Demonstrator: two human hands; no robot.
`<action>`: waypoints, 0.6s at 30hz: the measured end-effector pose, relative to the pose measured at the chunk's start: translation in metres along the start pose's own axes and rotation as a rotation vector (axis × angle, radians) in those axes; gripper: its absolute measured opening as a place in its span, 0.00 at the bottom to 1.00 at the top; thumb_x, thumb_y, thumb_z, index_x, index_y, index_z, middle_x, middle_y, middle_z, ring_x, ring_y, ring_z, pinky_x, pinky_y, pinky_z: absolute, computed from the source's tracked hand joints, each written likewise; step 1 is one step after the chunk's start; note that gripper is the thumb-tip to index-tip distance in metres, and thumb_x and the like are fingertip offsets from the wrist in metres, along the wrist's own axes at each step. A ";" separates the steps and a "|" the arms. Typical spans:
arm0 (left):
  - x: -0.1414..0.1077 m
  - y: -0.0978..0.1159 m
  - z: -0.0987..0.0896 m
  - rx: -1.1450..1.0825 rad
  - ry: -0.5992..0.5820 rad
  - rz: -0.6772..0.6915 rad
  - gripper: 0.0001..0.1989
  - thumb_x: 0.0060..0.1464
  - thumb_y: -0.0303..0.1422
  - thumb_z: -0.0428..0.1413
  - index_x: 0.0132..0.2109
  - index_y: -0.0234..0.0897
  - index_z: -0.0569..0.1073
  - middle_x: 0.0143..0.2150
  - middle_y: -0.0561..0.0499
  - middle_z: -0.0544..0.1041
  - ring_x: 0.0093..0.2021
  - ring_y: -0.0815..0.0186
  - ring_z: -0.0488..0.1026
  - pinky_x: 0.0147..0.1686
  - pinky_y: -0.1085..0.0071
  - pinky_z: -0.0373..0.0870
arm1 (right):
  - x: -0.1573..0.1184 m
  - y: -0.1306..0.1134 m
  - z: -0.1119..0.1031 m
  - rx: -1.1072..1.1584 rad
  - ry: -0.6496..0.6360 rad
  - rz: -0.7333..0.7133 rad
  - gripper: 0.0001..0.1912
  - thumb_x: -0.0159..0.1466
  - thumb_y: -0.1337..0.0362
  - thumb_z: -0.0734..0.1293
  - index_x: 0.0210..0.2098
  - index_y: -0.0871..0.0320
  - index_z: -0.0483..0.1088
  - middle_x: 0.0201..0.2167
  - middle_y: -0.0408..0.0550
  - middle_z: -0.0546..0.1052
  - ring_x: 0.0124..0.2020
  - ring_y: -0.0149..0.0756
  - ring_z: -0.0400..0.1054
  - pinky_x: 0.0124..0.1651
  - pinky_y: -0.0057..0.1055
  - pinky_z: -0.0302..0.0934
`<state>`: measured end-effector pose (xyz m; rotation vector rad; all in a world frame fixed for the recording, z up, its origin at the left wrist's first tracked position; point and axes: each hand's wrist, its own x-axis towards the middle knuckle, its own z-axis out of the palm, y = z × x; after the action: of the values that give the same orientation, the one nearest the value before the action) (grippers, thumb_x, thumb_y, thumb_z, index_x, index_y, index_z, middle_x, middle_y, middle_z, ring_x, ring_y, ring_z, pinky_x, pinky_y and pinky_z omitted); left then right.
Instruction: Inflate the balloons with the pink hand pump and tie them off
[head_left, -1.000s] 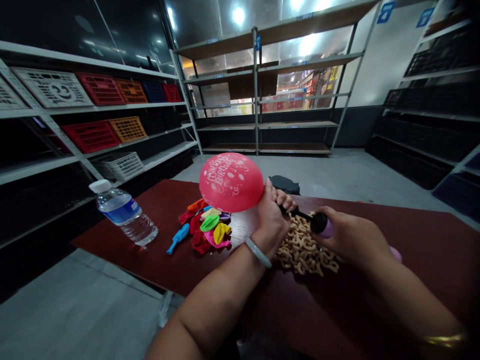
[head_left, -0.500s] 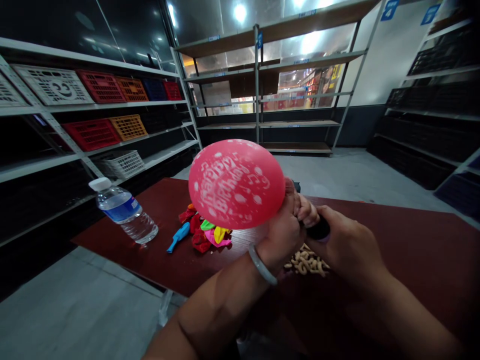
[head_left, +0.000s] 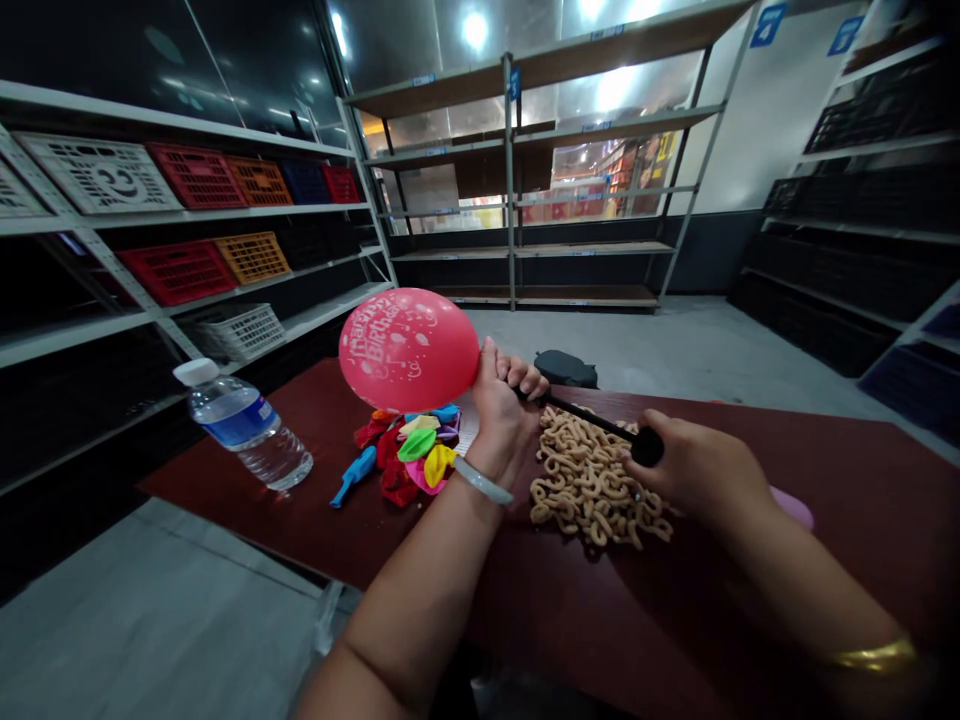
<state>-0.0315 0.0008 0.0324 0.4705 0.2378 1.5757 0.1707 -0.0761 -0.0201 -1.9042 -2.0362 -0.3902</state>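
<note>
A pink-red balloon [head_left: 409,350] with white "Happy Birthday" print is inflated beside my left hand [head_left: 506,395]. That hand is closed around the balloon's neck and the near end of a black rod, though its fingers hide where they join. The rod belongs to a hand balloon pump [head_left: 646,446], whose black collar shows at my right hand [head_left: 690,465]. My right hand is wrapped round the pump body, and a pinkish end sticks out behind the wrist. Beneath the rod lies a pile of beige curled snack-like pieces [head_left: 592,480]. Uninflated coloured balloons [head_left: 416,445] are heaped below the inflated one.
A water bottle [head_left: 251,425] with a white cap stands on the left of the dark red table [head_left: 840,470]. A black object [head_left: 566,368] shows past the far edge. Shelving with crates [head_left: 176,270] lines the left; more racks [head_left: 585,250] stand behind.
My hands have moved apart, drawing the black rod out of the pump. The left hand and balloon shifted left and away. More of the beige pile is now uncovered.
</note>
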 end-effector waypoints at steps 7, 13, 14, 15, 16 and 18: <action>-0.038 -0.045 0.014 0.003 -0.002 -0.198 0.27 0.63 0.47 0.52 0.22 0.38 0.52 0.15 0.59 0.51 0.14 0.74 0.50 0.18 0.74 0.49 | -0.005 -0.017 -0.007 0.003 0.015 -0.037 0.20 0.60 0.45 0.62 0.40 0.55 0.70 0.31 0.51 0.80 0.29 0.45 0.74 0.26 0.34 0.46; -0.060 -0.071 0.012 0.035 -0.068 -0.231 0.27 0.61 0.48 0.53 0.22 0.37 0.54 0.15 0.58 0.54 0.15 0.73 0.53 0.20 0.74 0.52 | -0.008 -0.028 -0.016 0.094 0.000 -0.039 0.12 0.59 0.51 0.64 0.33 0.53 0.68 0.30 0.47 0.79 0.27 0.41 0.73 0.27 0.33 0.45; -0.060 -0.071 0.012 0.038 -0.074 -0.233 0.27 0.61 0.49 0.53 0.22 0.37 0.54 0.15 0.58 0.53 0.15 0.74 0.53 0.20 0.74 0.52 | -0.008 -0.029 -0.017 0.096 0.001 -0.038 0.12 0.59 0.51 0.64 0.34 0.53 0.67 0.30 0.47 0.80 0.27 0.41 0.73 0.27 0.33 0.45; -0.059 -0.070 0.012 0.044 -0.077 -0.236 0.28 0.61 0.49 0.53 0.22 0.37 0.54 0.15 0.58 0.53 0.15 0.74 0.53 0.20 0.74 0.52 | -0.008 -0.030 -0.017 0.096 0.002 -0.036 0.12 0.59 0.51 0.64 0.34 0.53 0.67 0.30 0.47 0.80 0.27 0.41 0.72 0.27 0.33 0.45; -0.058 -0.069 0.012 0.054 -0.076 -0.240 0.28 0.60 0.50 0.54 0.22 0.37 0.53 0.15 0.59 0.53 0.15 0.74 0.52 0.19 0.74 0.52 | -0.008 -0.031 -0.017 0.098 0.001 -0.036 0.12 0.59 0.51 0.64 0.35 0.52 0.68 0.30 0.47 0.80 0.27 0.41 0.72 0.27 0.33 0.45; -0.053 -0.063 0.012 0.073 -0.069 -0.249 0.29 0.59 0.51 0.54 0.22 0.38 0.53 0.15 0.59 0.53 0.15 0.74 0.52 0.19 0.74 0.52 | -0.007 -0.030 -0.014 0.105 0.000 -0.039 0.14 0.59 0.49 0.65 0.36 0.52 0.68 0.30 0.47 0.80 0.28 0.42 0.73 0.28 0.33 0.46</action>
<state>0.0303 -0.0487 0.0085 0.5302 0.2904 1.3093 0.1418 -0.0901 -0.0090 -1.8055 -2.0538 -0.2876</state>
